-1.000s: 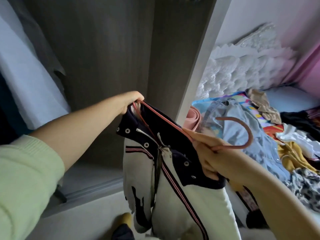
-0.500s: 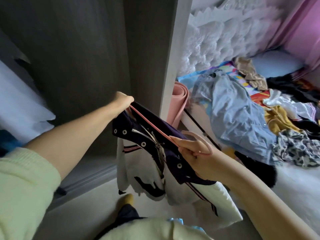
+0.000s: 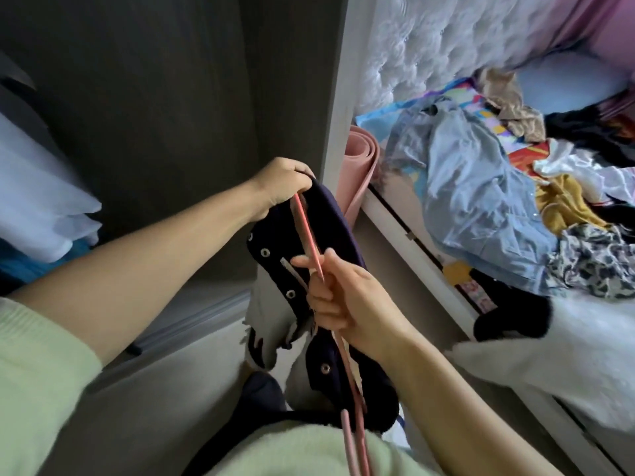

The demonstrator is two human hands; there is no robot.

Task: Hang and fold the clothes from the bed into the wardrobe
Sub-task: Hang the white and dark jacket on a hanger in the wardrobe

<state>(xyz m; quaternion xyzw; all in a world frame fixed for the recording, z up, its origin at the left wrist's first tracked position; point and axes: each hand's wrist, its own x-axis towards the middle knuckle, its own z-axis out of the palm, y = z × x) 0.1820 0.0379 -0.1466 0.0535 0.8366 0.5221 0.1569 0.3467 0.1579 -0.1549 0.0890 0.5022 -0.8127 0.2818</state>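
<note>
A navy and white jacket (image 3: 330, 231) with metal snaps hangs between my hands in front of the open wardrobe (image 3: 165, 108). My left hand (image 3: 280, 185) grips its navy collar together with the far end of a pink hanger (image 3: 309, 238). My right hand (image 3: 343, 297) is closed around the hanger's middle and the jacket fabric. The hanger runs edge-on from my left hand down toward my chest. The white lower part of the jacket droops toward the floor.
A bed (image 3: 536, 365) to the right carries a pile of clothes, among them a light blue shirt (image 3: 481, 201), a mustard garment (image 3: 563, 204) and a patterned piece (image 3: 594, 259). A rolled pink mat (image 3: 360, 173) leans between bed and wardrobe. White clothes (image 3: 37, 207) hang at the left.
The hanger has turned from sideways to edge-on, its hook end now pointing toward my body. My right hand moved closer to me; the view tilted further down.
</note>
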